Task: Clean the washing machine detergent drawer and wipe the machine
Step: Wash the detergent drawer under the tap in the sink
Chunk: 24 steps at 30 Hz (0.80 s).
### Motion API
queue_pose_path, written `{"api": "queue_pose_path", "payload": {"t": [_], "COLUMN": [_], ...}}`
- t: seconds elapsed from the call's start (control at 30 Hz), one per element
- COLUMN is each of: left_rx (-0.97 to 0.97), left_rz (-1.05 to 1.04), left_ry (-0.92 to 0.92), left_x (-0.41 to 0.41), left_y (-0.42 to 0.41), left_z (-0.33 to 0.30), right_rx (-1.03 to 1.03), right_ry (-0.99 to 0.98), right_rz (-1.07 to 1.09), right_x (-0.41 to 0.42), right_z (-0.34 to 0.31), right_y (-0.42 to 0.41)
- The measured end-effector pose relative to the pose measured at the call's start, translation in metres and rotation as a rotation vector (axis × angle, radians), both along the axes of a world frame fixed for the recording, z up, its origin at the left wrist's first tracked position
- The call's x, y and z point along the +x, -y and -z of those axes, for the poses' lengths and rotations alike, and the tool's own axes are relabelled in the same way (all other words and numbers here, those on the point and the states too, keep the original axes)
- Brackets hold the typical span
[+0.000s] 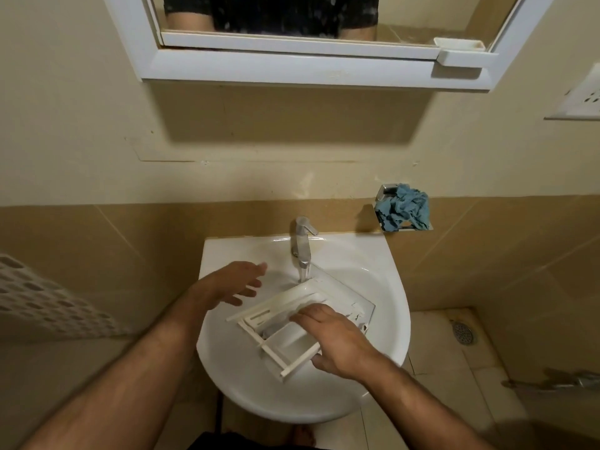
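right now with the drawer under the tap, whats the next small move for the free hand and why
Probably bring the left hand onto the detergent drawer to rub its compartments. Water is running from the tap onto the drawer's far end, the right hand already holds it over the sink, and the left hovers open beside it.

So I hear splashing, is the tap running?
On: a stream falls from the tap onto the detergent drawer.

home bathroom | washbasin (383, 287), tap (303, 241), wall mirror (311, 60), floor drain (464, 332)
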<state>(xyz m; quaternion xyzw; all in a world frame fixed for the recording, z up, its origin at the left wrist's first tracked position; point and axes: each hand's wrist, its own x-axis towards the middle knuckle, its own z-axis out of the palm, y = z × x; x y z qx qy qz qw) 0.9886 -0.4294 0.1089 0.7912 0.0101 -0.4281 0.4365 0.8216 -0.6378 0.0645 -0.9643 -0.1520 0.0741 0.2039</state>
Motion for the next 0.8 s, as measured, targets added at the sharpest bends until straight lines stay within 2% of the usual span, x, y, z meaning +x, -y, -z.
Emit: {"api": "queue_pose_path", "payload": {"t": [0.07,0.17,0.2,0.3,0.4,0.53,0.63,0.73,0.8], "left_rx": [0.041,0.009,-0.011,-0.005,-0.022,-0.082,-0.114,-0.080,-0.039], "left_rz": [0.115,0.089,0.070,0.115,0.130,0.019,-0.071,-0.057,-0.005], "left_ry": [-0.052,-0.168,-0.178,-0.023,-0.126,-0.178,-0.219,-0.221,-0.196], "left_x": [-0.006,-0.018,-0.023,-0.031,-0.035,-0.044,-0.050,-0.058,-0.063], "left_y": [0.011,0.028,0.033,0.043,0.046,0.052,0.060,0.068,0.074], "left_z": [-0.002,0.004,0.009,0.030,0.036,0.038,0.038,0.036,0.036], "right_rx": [-0.005,-0.003,0.002,0.014,-0.033,-0.105,-0.136,-0.090,-0.027], "right_ry": [-0.007,-0.032,-0.050,-0.094,-0.100,-0.162,-0.273,-0.318,-0.350], "right_rz": [-0.022,-0.055,-0.062,-0.098,-0.096,-0.020,0.128,0.277,0.273], "right_x": [0.002,0.005,0.006,0.006,0.004,0.009,0.023,0.047,0.060], "right_z": [-0.010,-0.021,-0.022,-0.021,-0.012,-0.008,-0.013,-0.019,-0.018], "right_y": [0.005,0.012,0.014,0.020,0.030,0.046,0.058,0.060,0.050]}}
